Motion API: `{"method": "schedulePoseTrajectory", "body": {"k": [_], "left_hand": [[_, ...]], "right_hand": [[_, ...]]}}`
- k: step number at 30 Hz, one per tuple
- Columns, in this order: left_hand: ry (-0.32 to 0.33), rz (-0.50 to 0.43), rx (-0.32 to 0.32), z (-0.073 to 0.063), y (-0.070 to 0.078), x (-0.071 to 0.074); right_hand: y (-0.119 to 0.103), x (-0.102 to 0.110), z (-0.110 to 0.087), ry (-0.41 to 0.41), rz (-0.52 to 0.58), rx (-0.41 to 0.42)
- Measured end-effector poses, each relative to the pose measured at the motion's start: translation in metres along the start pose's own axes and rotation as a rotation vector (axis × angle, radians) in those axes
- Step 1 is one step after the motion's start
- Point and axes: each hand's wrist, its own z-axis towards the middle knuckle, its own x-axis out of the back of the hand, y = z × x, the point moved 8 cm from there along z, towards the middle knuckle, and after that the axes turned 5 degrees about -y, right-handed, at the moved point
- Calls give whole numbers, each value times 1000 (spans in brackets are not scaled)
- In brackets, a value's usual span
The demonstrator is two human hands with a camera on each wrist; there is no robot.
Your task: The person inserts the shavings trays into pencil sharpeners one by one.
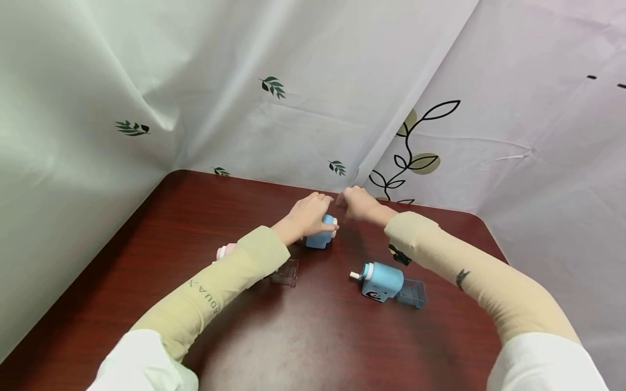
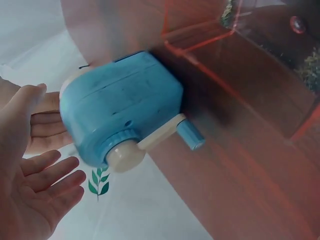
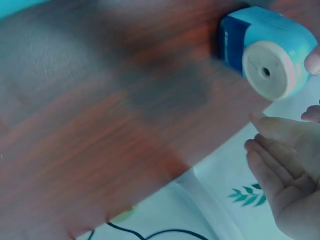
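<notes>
Near the back of the table, my left hand (image 1: pixel 310 213) is over a blue crank pencil sharpener (image 1: pixel 318 238), its thumb beside the white round front. Seen from the left wrist, the fingers spread apart at one end of the sharpener (image 2: pixel 122 102), whose cream crank (image 2: pixel 160 132) points away. Just right of it is my right hand (image 1: pixel 359 202), loosely bent and holding nothing. The right wrist view shows the sharpener's white face (image 3: pixel 267 70) with a pencil hole, and the right hand (image 3: pixel 292 170) below it. Some left fingers are hidden in that view.
Nearer on the right sits another blue sharpener (image 1: pixel 383 279), its clear drawer (image 1: pixel 412 293) beside it. A clear box-like drawer (image 1: pixel 286 272) lies by the left forearm, which partly hides a pink-and-white object (image 1: pixel 225 250). Under the right forearm is a small dark-and-yellow object (image 1: pixel 399 255).
</notes>
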Motion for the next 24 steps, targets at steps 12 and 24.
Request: {"method": "schedulePoseTrajectory", "body": {"k": [12,24], "left_hand": [[32,-57,45,-11,-14,28],[46,-119,95,-41,-45,48]], "right_hand": [[-23,29,-13,98,33,54],[-48,44,-21,157,64,54]]}}
